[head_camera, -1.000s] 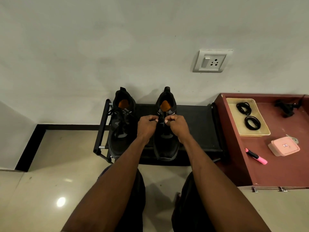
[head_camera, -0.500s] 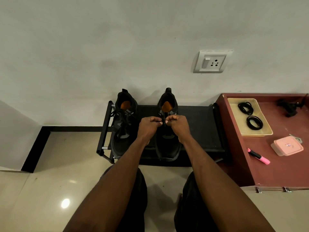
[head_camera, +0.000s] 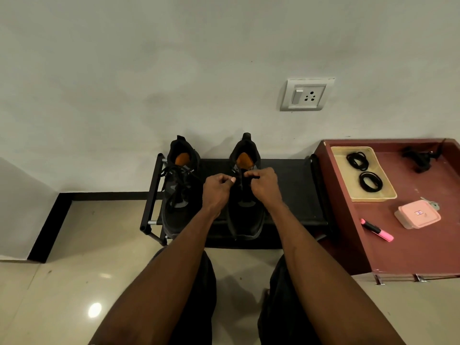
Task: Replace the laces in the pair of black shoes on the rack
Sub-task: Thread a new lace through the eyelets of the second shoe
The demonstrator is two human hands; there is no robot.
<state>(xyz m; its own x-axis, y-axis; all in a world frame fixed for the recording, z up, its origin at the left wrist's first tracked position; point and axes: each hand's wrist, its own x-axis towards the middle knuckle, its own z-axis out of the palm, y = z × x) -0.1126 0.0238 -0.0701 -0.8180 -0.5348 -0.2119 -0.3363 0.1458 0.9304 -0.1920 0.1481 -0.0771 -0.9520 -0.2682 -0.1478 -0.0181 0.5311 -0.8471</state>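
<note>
Two black shoes with orange insoles stand side by side on a low black rack (head_camera: 293, 185) against the wall. The left shoe (head_camera: 178, 195) has its lace loosely threaded. Over the tongue of the right shoe (head_camera: 246, 220), my left hand (head_camera: 216, 190) and my right hand (head_camera: 263, 185) have their fingers curled, each pinching a black lace end near the top eyelets. The lace itself is mostly hidden by the fingers. Two coiled black laces (head_camera: 371, 181) lie in a beige tray (head_camera: 388, 195) on the right.
A dark red table (head_camera: 410, 250) stands right of the rack and carries the tray, a pink box (head_camera: 417, 214), a pink highlighter (head_camera: 377, 230) and a black object (head_camera: 420, 156). A wall socket (head_camera: 306, 94) sits above. My knees are below, on glossy floor tiles.
Both hands stay over the right shoe's tongue, fingers shifting slightly on the lace. The camera view has drifted a little to the left.
</note>
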